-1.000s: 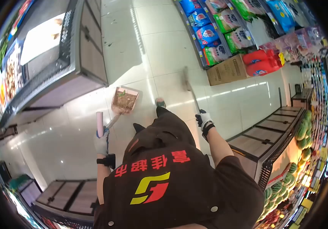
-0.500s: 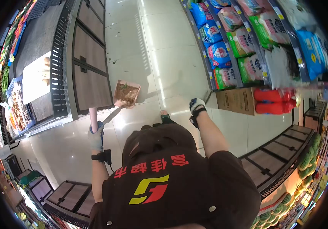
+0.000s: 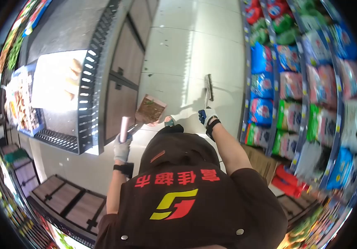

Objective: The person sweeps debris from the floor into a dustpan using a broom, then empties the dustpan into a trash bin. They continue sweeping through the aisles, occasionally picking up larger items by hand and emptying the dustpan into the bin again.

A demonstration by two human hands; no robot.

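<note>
My left hand [image 3: 122, 149], in a pale work glove, is closed around the pink handle [image 3: 124, 128] of a long-handled dustpan. The dustpan's pan [image 3: 157, 101] rests on the floor by the low cabinet, with brown and green debris in it. Ahead on the right, my right hand [image 3: 207, 117], in a white and blue glove, is closed on the stick of a broom. The broom's narrow head [image 3: 209, 88] is on the tiles beyond that hand. Small dark scraps [image 3: 150, 75] lie on the floor past the pan.
A display stand [image 3: 122, 79] with wooden panels runs along the left, bearing a white board [image 3: 58, 81]. Shelves of bagged goods [image 3: 288, 85] line the right side. A cardboard carton [image 3: 259, 162] and red bottles [image 3: 286, 182] stand near my right elbow. Tiled floor [image 3: 172, 54] stretches ahead.
The view has turned and moved ahead along the aisle. My right hand has swung the broom forward, bringing its head into plain view. The pan now sits closer to my feet.
</note>
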